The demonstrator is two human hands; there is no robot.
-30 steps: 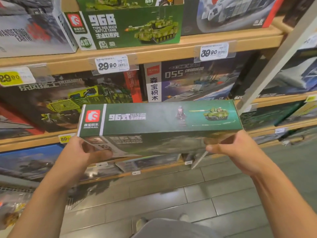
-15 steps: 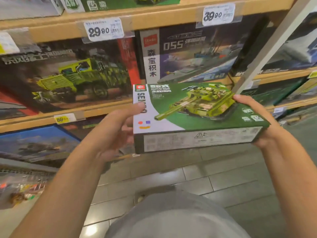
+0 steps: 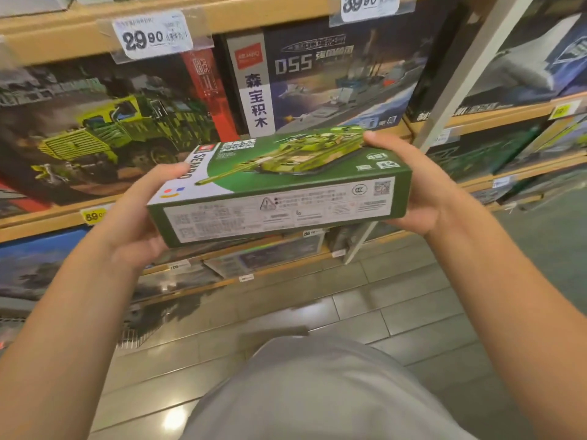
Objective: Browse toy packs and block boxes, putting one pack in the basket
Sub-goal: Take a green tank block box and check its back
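Wooden store shelving [image 3: 222, 14] fills the wall ahead of me, packed with big block-set boxes: a dark cardboard box printed with a yellow-green military truck [image 3: 104, 128] on my left and a navy-blue box showing a grey warship and the number 055 [image 3: 336, 77] beside it. White price tags hang from the shelf edges, one reading 29.90 [image 3: 152, 34]. Grey floor tiles [image 3: 381, 306] run below, and no basket shows anywhere in view.

Between me and the shelves I hold the flat green cardboard tank box [image 3: 279, 188], level, in front of my chest. Its long axis runs left to right across my body, the printed tank face tilted up and away, the white label side turned toward me.

My left hand [image 3: 143, 217] cups the left end, thumb along the top edge and fingers curled beneath. My right hand [image 3: 416, 185] clasps the right end, fingertips over the far corner, palm against the side. Both sit equally near, one at each short end, so either could carry the box alone.

I judge this is still browsing; with the basket out of sight, I cannot say which way the box would have to swing.
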